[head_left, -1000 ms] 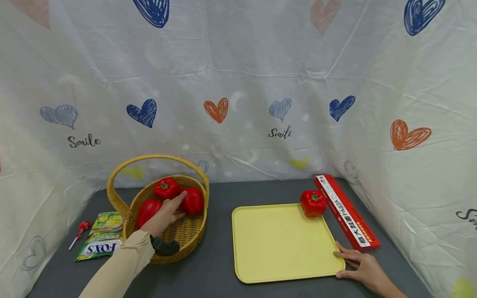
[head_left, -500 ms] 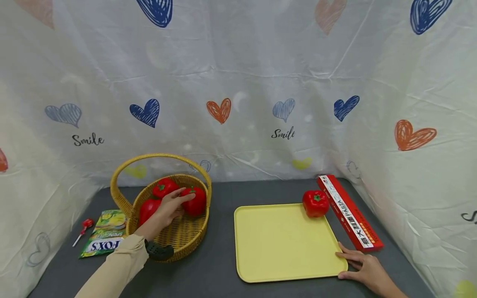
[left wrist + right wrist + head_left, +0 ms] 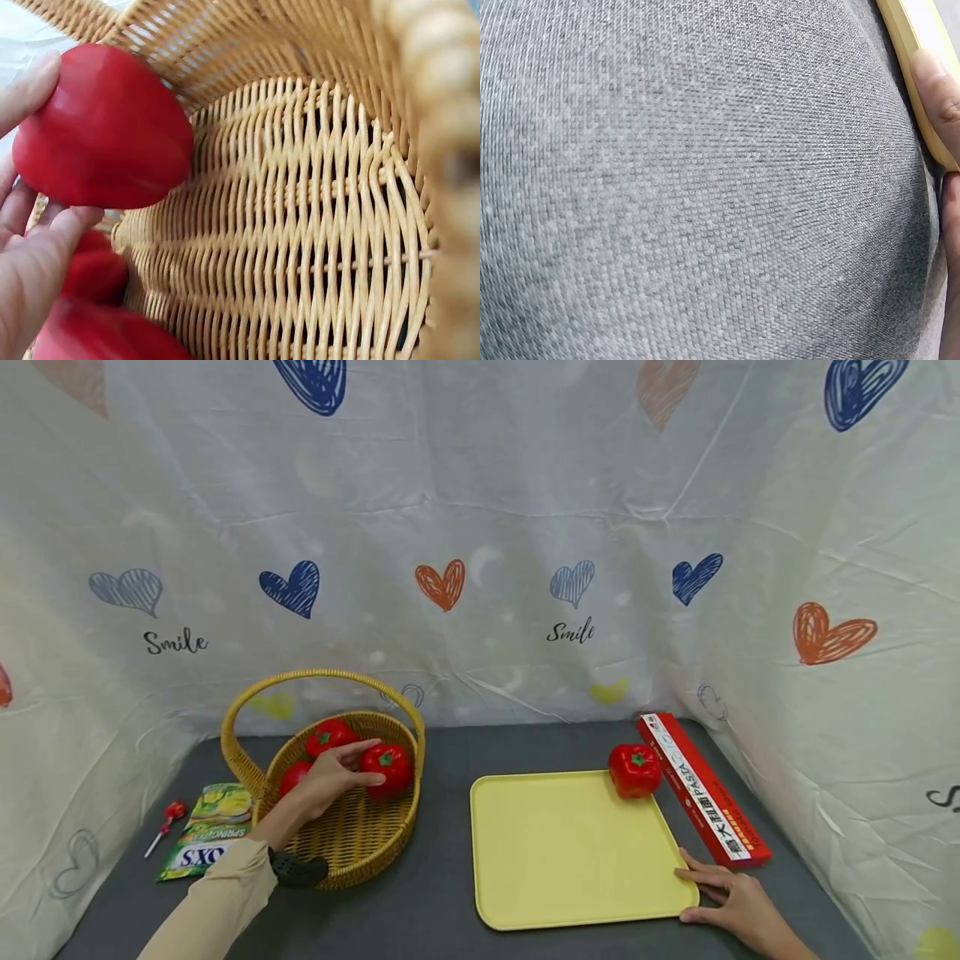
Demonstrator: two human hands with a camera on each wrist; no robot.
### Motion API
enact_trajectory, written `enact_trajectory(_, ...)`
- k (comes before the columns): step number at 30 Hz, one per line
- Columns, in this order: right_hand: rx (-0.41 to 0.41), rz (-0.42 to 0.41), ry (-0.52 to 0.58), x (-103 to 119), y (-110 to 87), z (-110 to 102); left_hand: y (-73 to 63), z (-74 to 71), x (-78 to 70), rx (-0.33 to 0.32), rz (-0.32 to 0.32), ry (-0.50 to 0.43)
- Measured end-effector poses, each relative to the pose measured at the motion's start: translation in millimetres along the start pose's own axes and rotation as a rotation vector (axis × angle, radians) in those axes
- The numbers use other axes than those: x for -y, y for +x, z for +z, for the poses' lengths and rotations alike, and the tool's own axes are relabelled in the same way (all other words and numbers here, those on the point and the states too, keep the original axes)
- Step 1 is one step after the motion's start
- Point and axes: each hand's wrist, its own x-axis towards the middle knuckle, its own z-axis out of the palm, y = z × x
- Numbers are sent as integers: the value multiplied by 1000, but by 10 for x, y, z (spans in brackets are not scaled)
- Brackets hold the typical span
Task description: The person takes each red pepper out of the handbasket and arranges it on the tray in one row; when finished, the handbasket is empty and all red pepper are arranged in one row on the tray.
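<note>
In the head view, my left hand [image 3: 328, 785] reaches into the wicker basket [image 3: 408, 810] and holds a red bell pepper [image 3: 392, 770] between thumb and fingers. The left wrist view shows this bell pepper [image 3: 112, 127] close up, above the woven floor of the basket. Two other red peppers, one at the back [image 3: 326, 735] and one partly behind the hand [image 3: 292, 777], lie in the basket. My right hand [image 3: 738, 902] grips the near right corner of the yellow tray [image 3: 570, 852], its thumb [image 3: 934, 82] on the rim.
Another red bell pepper [image 3: 635, 770] sits at the tray's far right corner. A long red pasta box [image 3: 705, 789] lies right of it. Left of the basket are a green Fox's bag [image 3: 213, 827] and a red lollipop [image 3: 175, 812]. A printed curtain [image 3: 480, 527] hangs behind the table.
My left hand has shifted its hold on the pepper, its thumb now lower along the near side and the wrist drawn back left. The pepper has turned, its stem now showing. The right hand stays.
</note>
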Motion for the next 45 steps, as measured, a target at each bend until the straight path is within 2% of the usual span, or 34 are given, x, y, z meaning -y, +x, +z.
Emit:
enact_trajectory(5, -7, -23, 38, -11, -9, 11, -157, -99, -29, 39, 32, -35)
enact_trajectory(10, 14, 15, 23, -4, 1, 1, -307, -135, -129, 88, 71, -102)
enact_trajectory(16, 27, 35, 17, 7, 6, -2, -411, -121, -220, 125, 82, -203)
enact_trajectory(22, 32, 10, 20, 8, 24, -9, -514, -27, -341, 208, 84, -285)
enact_trajectory(27, 32, 14, 46, 11, 10, -15, -522, 191, -476, 261, 75, -299)
enact_trajectory(33, 41, 36, 52, 1, 0, 4, -441, 588, -591, 304, 84, -343)
enact_trajectory(40, 28, 29, 53, 13, -1, -7, -194, 1143, -618, 297, 142, -308)
enact_trajectory(45, 24, 17, 44, 3, 6, 0, 38, 1439, -589, 301, 155, -288)
